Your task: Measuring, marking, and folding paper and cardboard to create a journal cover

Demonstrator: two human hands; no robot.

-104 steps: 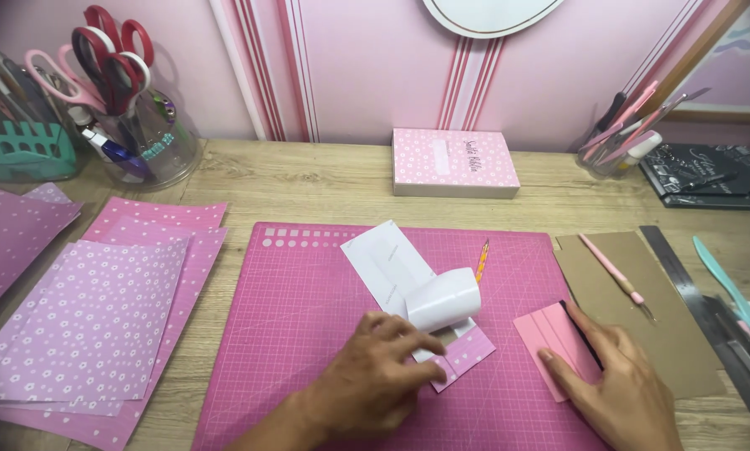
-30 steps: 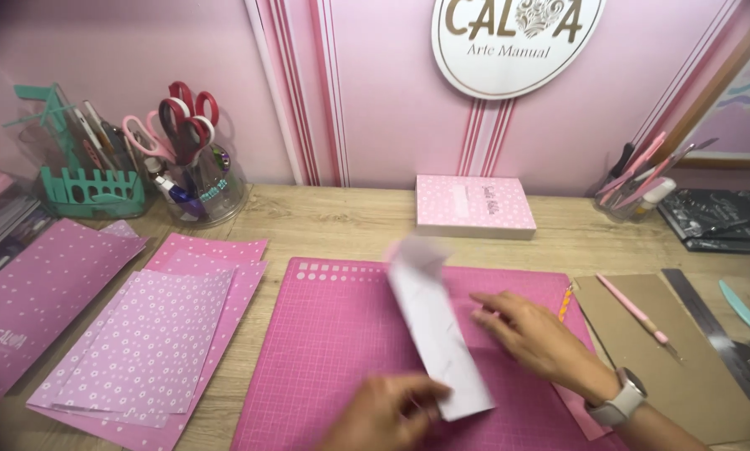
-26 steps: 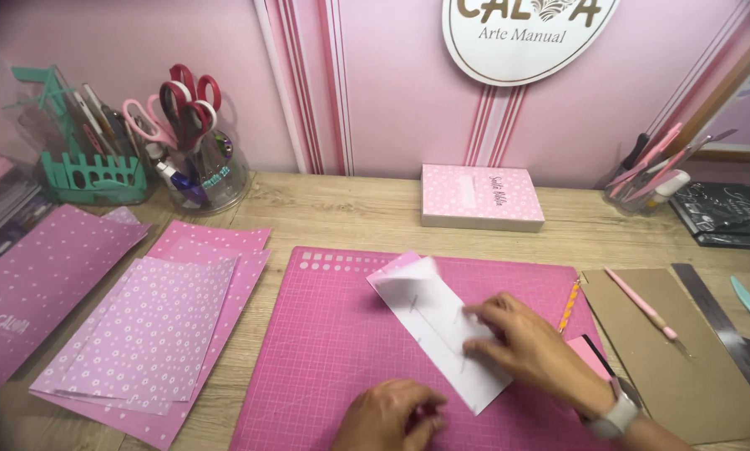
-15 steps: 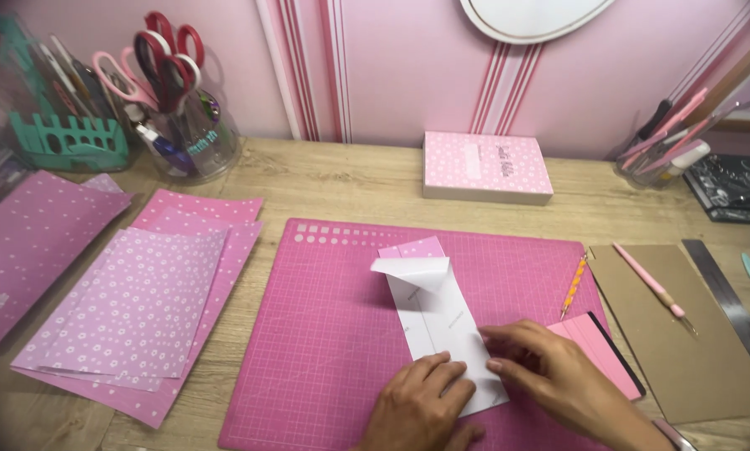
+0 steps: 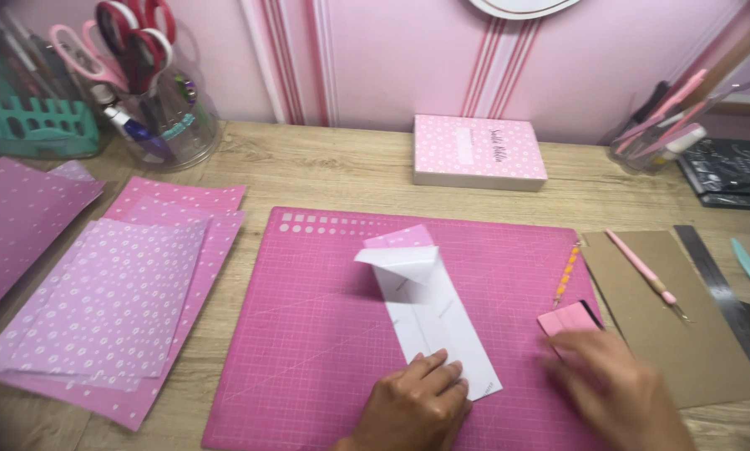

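The right hand point(image 5: 617, 392) has left the white paper strip point(image 5: 432, 321) for the pink block point(image 5: 569, 318) at 3 o'clock, grip blurred, untellable; left hand point(image 5: 417, 405) flat, pinning the strip's 6 o'clock end at mat point(image 5: 308, 334) centre; press evenly.

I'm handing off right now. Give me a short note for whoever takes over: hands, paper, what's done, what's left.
Left hand: flat, pressing the near end of the white paper strip onto the pink cutting mat.
Right hand: blurred, on the small pink block at the mat's right edge.
Done: strip lies along the mat, far end curled over showing its pink patterned side.
Left: the curled end is not flattened.
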